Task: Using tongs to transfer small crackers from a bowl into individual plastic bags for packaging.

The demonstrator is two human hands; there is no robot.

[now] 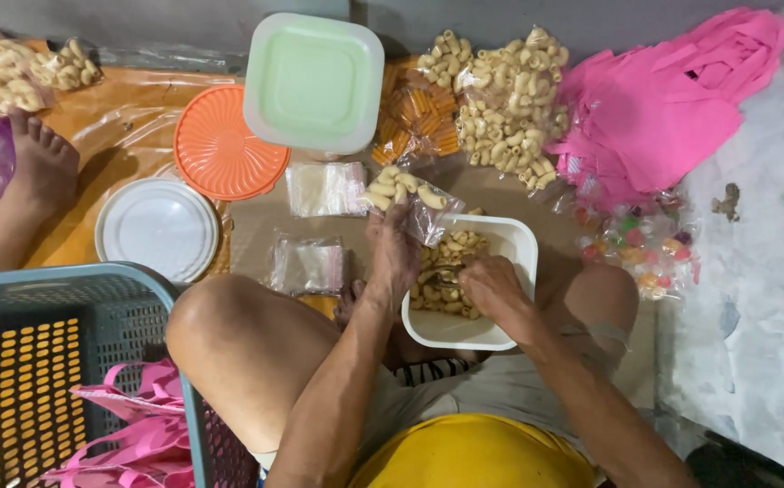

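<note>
I sit cross-legged on the floor over a white square tub (514,242) of pale curled snack pieces (442,287). My left hand (394,246) holds up a small clear plastic bag (407,194) partly filled with the same snacks, just above the tub's left rim. My right hand (491,285) is down inside the tub, fingers closed among the snack pieces. My knees flank the tub on both sides.
Small stacks of clear empty bags (324,188) (309,265) lie ahead. Beyond them are an orange lid (220,154), a white lid (157,228), a green-white container (315,79), big snack bags (510,104), pink bags (659,99), candies (645,244). A grey basket (57,361) sits at left, beside another person's foot (39,167).
</note>
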